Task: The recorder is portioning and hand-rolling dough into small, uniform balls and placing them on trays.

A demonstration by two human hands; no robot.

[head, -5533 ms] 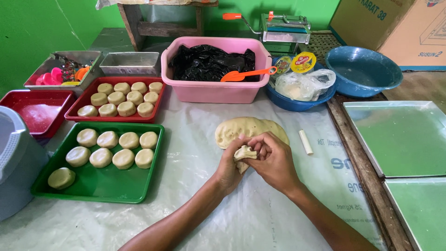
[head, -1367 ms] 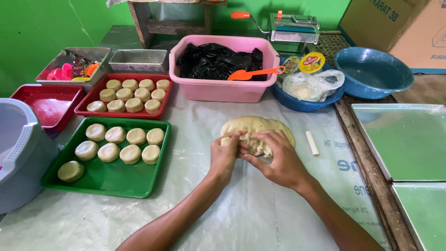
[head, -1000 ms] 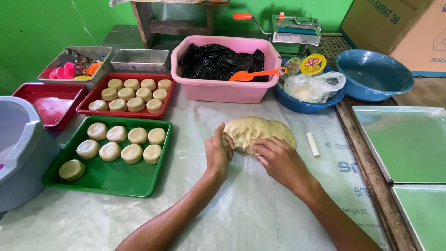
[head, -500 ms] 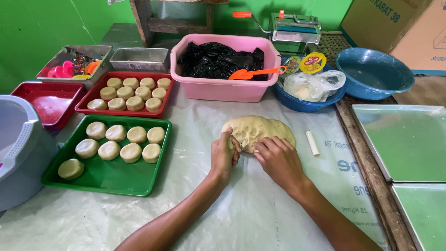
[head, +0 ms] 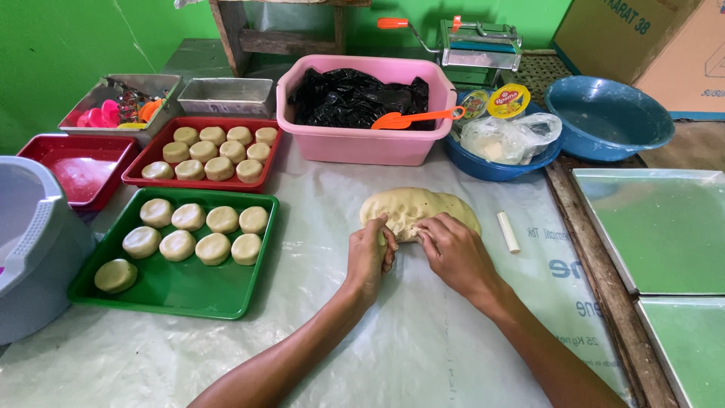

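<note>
Both hands at frame centre: left hand (head: 368,255) and right hand (head: 455,253) pinch the near edge of the dough mass (head: 420,209) on the desk (head: 423,340), fingers curled narrow; portioning step, needing a clean tear.

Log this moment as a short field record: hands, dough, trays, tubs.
left hand: left hand pinching the near edge of the pale yellow dough mound
right hand: right hand pressing on the same edge
green tray: green plastic tray with eight round dough discs
red tray: red plastic tray with nine discs
tub: pink plastic tub holding black plastic, orange scraper across it
</note>
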